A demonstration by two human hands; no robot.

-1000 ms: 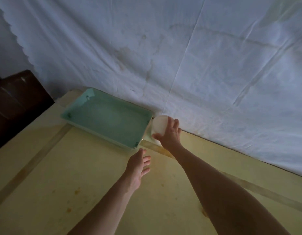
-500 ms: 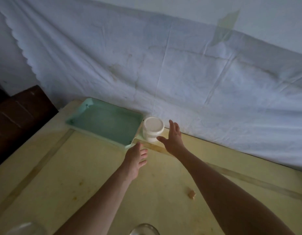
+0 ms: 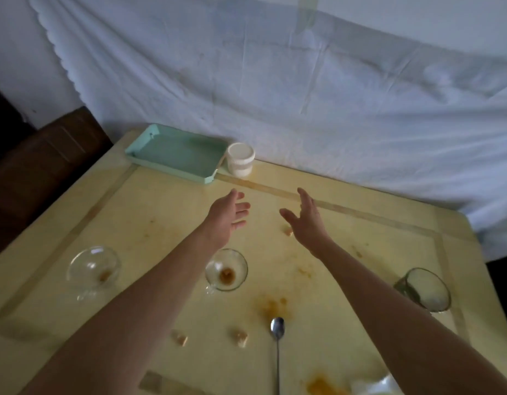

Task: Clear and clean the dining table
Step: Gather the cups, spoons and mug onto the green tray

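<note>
The yellow dining table (image 3: 166, 212) is stained with orange-brown spills (image 3: 272, 307). A white lidded jar (image 3: 240, 159) stands at the far edge beside a mint-green tray (image 3: 175, 151). My left hand (image 3: 228, 216) and my right hand (image 3: 305, 220) hover over the table's middle, both open and holding nothing. Two glass bowls with brown residue sit nearer me, one at the left (image 3: 93, 268) and one at the centre (image 3: 226, 270). A third glass (image 3: 424, 289) stands at the right. A spoon (image 3: 277, 346) lies near the front, among food crumbs (image 3: 241, 337).
A white cloth (image 3: 303, 95) hangs behind the table. Dark wooden furniture (image 3: 38, 166) stands at the left. A crumb (image 3: 288, 231) lies just under my right hand. Something white and crumpled (image 3: 380, 384) shows at the bottom edge.
My right hand let go of the white jar, left it beside the tray and drew back. Both hands moved toward the table's middle. The view widened onto bowls, spoon and spills.
</note>
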